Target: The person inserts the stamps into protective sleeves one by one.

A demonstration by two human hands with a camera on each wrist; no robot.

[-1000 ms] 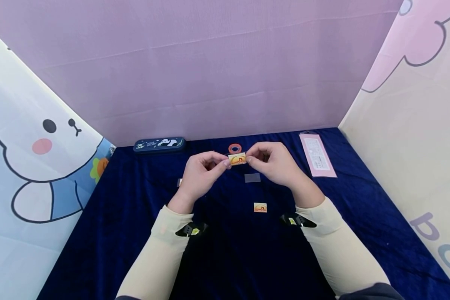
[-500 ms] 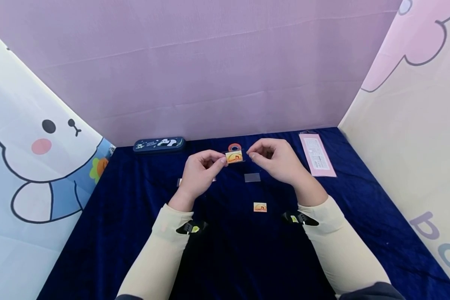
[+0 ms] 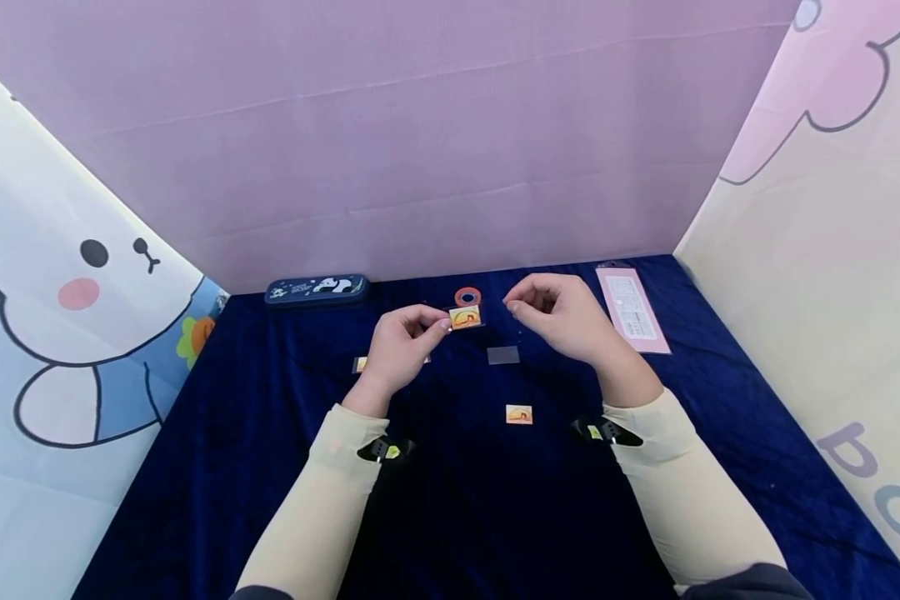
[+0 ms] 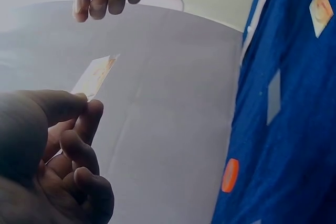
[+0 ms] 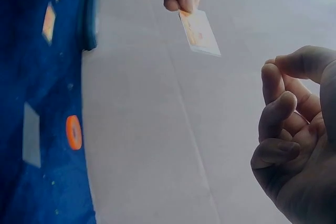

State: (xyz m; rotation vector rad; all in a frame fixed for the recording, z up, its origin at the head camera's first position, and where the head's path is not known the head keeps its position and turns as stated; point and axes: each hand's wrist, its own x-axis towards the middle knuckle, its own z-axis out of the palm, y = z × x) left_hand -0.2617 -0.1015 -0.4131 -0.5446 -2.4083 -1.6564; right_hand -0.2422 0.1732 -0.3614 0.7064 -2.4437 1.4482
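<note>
Between the left sleeve [image 3: 311, 517] and right sleeve [image 3: 693, 500] runs a broad free lane; the loose card [image 3: 519, 414] and clear sheet [image 3: 503, 355] farther in lie flat. The picture card [image 3: 466, 317] in the left hand [image 3: 401, 346] and the right hand [image 3: 566, 318] leave only a narrow gap. Beyond, a red ring [image 3: 460, 297], then the far wall [image 3: 450, 142], stand in the way (a blue case [image 3: 315, 291] crowds the far left).

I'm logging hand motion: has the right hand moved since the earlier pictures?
Yes: in the head view, the right hand has moved rightward, farther from the orange ring.
</note>
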